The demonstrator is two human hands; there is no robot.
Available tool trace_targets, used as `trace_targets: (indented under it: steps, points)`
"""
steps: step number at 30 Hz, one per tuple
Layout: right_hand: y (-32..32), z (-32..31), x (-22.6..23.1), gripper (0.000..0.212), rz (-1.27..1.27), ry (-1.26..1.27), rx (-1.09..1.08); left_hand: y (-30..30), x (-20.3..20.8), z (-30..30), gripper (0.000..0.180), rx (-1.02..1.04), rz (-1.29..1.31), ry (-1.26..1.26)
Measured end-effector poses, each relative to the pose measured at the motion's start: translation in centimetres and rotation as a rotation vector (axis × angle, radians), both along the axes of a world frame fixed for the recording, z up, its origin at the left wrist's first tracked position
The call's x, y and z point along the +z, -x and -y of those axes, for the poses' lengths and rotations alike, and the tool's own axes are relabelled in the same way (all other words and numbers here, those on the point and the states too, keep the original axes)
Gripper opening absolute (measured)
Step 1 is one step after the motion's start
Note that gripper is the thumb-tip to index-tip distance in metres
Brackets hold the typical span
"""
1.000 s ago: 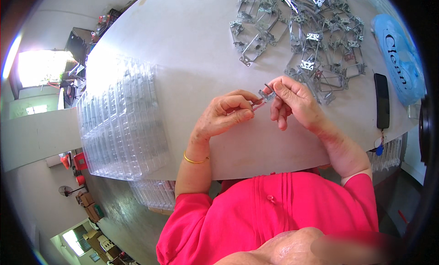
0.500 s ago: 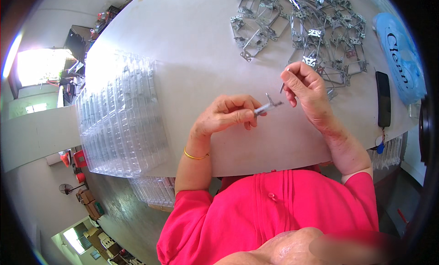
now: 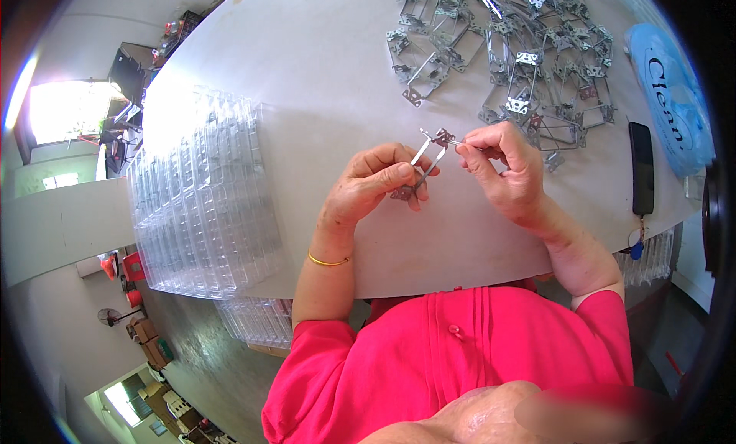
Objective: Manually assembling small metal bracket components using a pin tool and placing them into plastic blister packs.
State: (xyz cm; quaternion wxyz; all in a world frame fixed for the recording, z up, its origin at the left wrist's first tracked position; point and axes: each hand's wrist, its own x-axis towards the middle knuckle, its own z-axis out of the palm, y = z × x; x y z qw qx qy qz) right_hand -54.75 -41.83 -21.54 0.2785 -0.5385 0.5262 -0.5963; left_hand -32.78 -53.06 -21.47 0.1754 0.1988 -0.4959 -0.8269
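My left hand (image 3: 366,185) is closed around a small metal bracket frame (image 3: 421,151), with two flat bars joined by punched end plates. The frame is held tilted above the table. My right hand (image 3: 510,168) pinches a thin metal rod (image 3: 455,143) between thumb and fingertips. The rod's tip points left and meets the bracket's upper end plate; whether it sits in a hole is too small to tell. Beyond my hands lies a pile of similar metal bracket frames (image 3: 529,58), heaped and overlapping at the far side of the table.
Stacked clear plastic trays (image 3: 207,198) stand on the left of the pale table (image 3: 322,68). More clear trays (image 3: 257,317) sit lower, below its edge. On the right are a black phone (image 3: 642,168) with a blue tag and a blue plastic package (image 3: 671,99).
My left hand has turned the bracket so its bars and end plates now show. My right hand has come down with the rod, bringing its tip to the bracket's upper end.
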Motion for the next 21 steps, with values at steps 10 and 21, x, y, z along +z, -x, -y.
trace_targets:
  steps: [10, 21]
  points:
    - [0.2, -0.2, 0.5, 0.024, -0.326, -0.077, -0.018, 0.1, 0.3, 0.0, 0.023, -0.088, 0.017, 0.161]
    - [0.3, 0.2, 0.4, 0.014, -0.196, 0.031, -0.056, -0.1, 1.0, -0.1, 0.024, -0.033, 0.042, 0.051]
